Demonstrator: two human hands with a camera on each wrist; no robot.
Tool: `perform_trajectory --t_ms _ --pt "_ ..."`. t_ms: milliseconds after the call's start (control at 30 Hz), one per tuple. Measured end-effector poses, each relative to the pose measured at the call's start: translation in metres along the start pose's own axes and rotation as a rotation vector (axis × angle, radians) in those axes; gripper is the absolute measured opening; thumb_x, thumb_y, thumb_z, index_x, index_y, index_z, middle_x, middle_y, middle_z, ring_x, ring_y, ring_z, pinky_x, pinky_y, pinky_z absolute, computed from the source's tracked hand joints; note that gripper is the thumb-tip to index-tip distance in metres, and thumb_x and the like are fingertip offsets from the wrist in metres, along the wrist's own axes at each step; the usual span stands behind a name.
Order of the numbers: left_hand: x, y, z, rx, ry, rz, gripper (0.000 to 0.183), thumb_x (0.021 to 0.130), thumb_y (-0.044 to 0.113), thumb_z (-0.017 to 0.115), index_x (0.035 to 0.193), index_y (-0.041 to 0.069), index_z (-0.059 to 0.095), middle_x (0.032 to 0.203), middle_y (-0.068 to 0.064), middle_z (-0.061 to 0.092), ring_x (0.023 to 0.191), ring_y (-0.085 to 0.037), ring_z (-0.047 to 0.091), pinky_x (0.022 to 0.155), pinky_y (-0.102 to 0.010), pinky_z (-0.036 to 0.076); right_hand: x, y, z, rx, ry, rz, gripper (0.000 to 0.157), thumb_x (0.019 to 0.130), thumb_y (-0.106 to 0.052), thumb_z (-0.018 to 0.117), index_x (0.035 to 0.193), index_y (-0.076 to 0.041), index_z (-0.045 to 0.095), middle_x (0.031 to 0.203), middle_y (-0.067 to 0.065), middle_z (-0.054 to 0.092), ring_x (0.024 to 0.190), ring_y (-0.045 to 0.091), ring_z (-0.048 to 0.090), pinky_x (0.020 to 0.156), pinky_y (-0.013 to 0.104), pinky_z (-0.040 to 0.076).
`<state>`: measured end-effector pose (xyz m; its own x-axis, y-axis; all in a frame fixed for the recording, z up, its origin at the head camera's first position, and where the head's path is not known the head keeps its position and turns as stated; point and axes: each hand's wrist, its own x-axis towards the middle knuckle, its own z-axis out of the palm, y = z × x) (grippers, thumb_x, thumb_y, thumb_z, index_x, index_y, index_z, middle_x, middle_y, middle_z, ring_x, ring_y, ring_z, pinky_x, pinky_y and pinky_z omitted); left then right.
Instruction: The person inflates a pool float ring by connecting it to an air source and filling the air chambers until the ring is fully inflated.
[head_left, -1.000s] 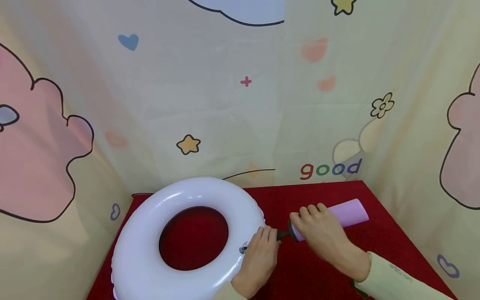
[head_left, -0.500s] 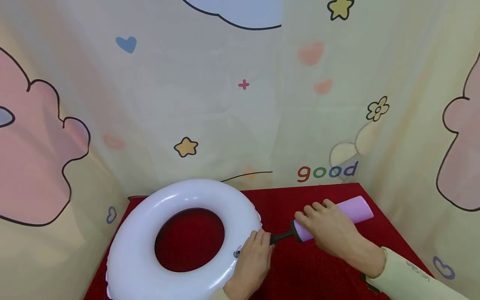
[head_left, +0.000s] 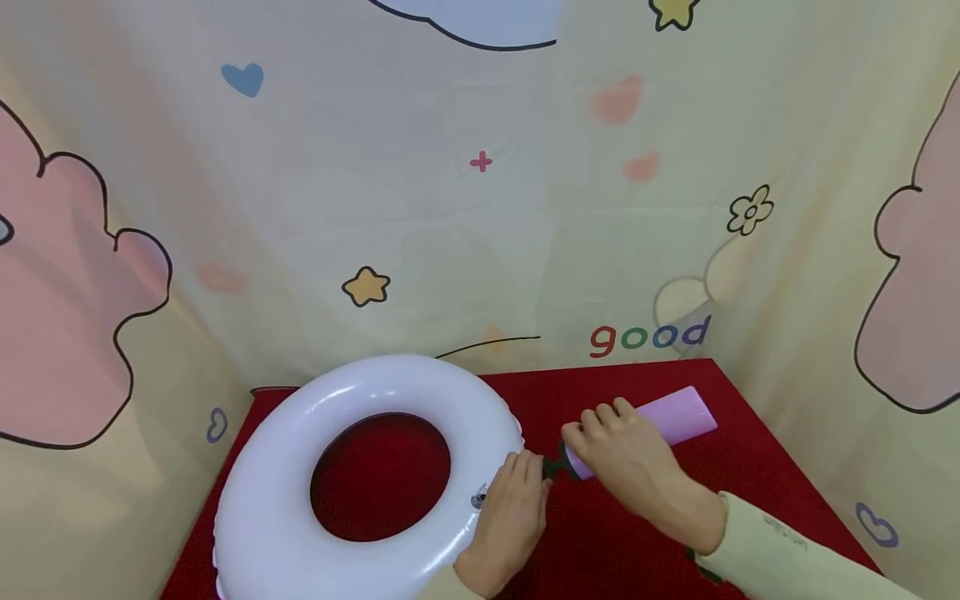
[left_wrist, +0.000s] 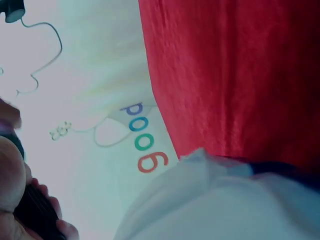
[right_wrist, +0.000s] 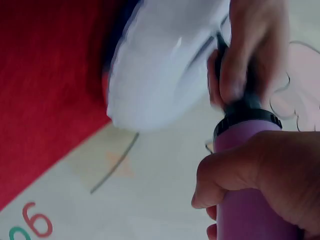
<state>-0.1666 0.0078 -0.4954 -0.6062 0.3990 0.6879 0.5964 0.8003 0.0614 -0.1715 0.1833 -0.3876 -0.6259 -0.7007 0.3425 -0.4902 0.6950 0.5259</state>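
Note:
A white inflatable swim ring stands on the red cloth, a clear valve on its near right side. Between ring and pump, my left hand grips the black handle of a hand pump, fingers curled round it. The pump's pink-purple barrel is held by my right hand; thumb and fingers wrap it in the right wrist view, just behind the black collar. A thin black nozzle points at the ring beyond my left hand. Whether it sits in the valve is hidden by that hand.
Red cloth covers the table under the ring and hands. A pale curtain printed with hearts, stars and the word "good" stands behind and at both sides. A dark object shows partly beneath the right sleeve.
The right hand first drew the barrel away from the left hand, baring more black rod. Now it has pushed back left, and the gap is short again. The left hand keeps its grip.

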Motion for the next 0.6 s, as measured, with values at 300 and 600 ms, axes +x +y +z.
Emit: perform_trajectory --t_ms 300,600 --pt "-0.003 -0.002 -0.002 0.071 -0.057 0.004 0.022 0.084 0.020 0.066 0.097 0.012 0.050 0.082 0.004 0.046 0.075 -0.009 0.043 0.065 -0.017 0.035 0.003 -0.008 0.007 0.077 -0.076 0.016 0.052 0.053 -0.028 0.086 0.095 -0.018 0.056 0.083 0.003 0.066 0.077 0.020 0.063 0.070 0.036 0.046" --pt "-0.006 -0.007 -0.004 0.049 -0.091 0.004 0.018 0.086 0.020 0.064 0.093 0.013 0.049 0.081 0.005 0.045 0.076 -0.008 0.043 0.064 -0.016 0.034 -0.020 0.041 -0.013 0.174 -0.217 0.066 0.060 0.048 -0.027 0.088 0.099 -0.020 0.057 0.089 0.002 0.068 0.082 0.023 0.064 0.076 0.044 0.048"
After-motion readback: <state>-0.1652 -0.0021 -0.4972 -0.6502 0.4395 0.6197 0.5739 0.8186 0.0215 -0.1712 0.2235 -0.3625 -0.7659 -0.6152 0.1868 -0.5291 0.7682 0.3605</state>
